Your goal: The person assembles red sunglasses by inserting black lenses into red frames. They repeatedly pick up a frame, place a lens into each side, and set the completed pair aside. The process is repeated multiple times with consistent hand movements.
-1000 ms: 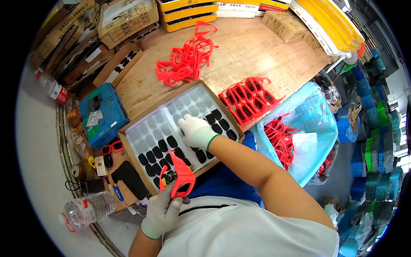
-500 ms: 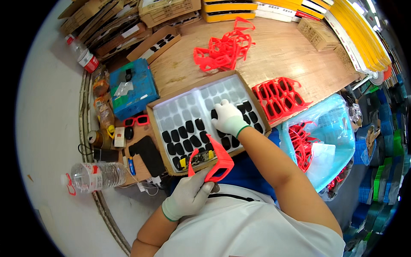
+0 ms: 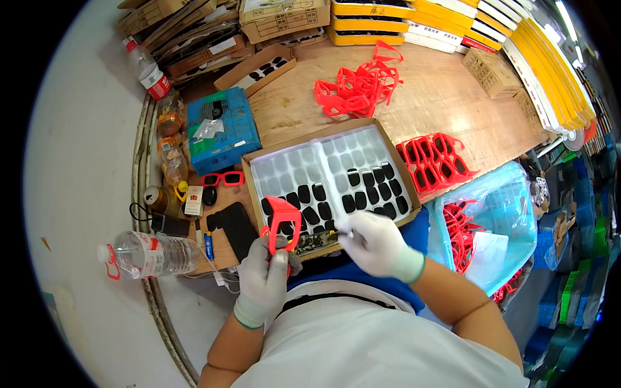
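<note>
My gloved left hand (image 3: 264, 281) grips a red glasses frame (image 3: 283, 208) by its lower part. The frame stands upright, and the opening I can see has no dark lens in it. Just right of it, my gloved right hand (image 3: 381, 246) has its fingertips pinched together; whatever they hold is too blurred to name. Both hands are at the near edge of a cardboard box (image 3: 304, 140). Inside the box, black lenses (image 3: 371, 187) lie in rows on a pale pocketed sheet (image 3: 352, 142). A narrow patterned piece with yellow ends (image 3: 317, 240) lies along the box's near side.
Right of the box stand red sunglasses (image 3: 433, 165) in rows. A tangled heap of red frames (image 3: 359, 87) lies behind it. A bagged blue basket (image 3: 511, 213) holds more frames. Leftward are a blue box (image 3: 223, 136), red sunglasses (image 3: 223, 179) and a large plastic bottle (image 3: 158, 255).
My right hand has drawn back from the lenses toward the frame, its fingers now pinched. My left hand has turned the frame more upright. The view has shifted slightly.
</note>
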The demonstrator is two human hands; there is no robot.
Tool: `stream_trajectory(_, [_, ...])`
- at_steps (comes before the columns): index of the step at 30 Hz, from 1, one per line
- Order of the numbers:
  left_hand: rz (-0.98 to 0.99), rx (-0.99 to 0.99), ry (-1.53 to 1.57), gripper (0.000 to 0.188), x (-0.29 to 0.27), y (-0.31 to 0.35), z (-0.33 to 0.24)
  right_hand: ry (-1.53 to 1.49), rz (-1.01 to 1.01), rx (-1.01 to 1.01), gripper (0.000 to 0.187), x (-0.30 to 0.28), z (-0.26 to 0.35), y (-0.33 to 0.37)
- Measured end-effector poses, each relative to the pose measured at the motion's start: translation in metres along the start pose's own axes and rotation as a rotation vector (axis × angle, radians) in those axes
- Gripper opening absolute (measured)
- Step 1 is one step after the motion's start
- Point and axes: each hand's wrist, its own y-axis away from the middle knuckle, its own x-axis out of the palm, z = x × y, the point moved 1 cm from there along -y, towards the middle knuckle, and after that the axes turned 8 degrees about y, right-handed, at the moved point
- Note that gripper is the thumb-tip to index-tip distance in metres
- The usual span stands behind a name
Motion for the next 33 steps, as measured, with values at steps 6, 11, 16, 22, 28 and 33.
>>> stream_trajectory(6, [0.292,-0.011,-0.255,0.023,0.040,-0.016,-0.023,-0.168,-0.345,-0.037,0.025,-0.004,0.023,0.011])
stream_trajectory(11, [0.335,-0.039,-0.173,0.025,0.048,-0.025,-0.018,-0.240,-0.427,0.093,0.022,-0.004,0.018,0.016])
stream_trajectory(16, [0.318,-0.011,-0.344,0.026,0.050,-0.028,-0.034,-0.218,-0.397,0.063,0.022,-0.004,0.013,0.012])
stream_trajectory(22, [0.323,-0.002,-0.362,0.025,0.048,-0.025,-0.028,-0.703,-0.360,0.434,0.015,0.005,0.011,0.013])
stream_trajectory(28, [0.432,-0.070,-0.243,0.027,0.054,-0.027,-0.028,-1.125,0.126,0.529,0.027,-0.013,-0.011,0.016])
stream_trajectory(33, [0.479,-0.097,-0.007,0.029,0.059,-0.027,-0.013,-1.097,0.118,0.555,0.027,-0.015,-0.016,0.022])
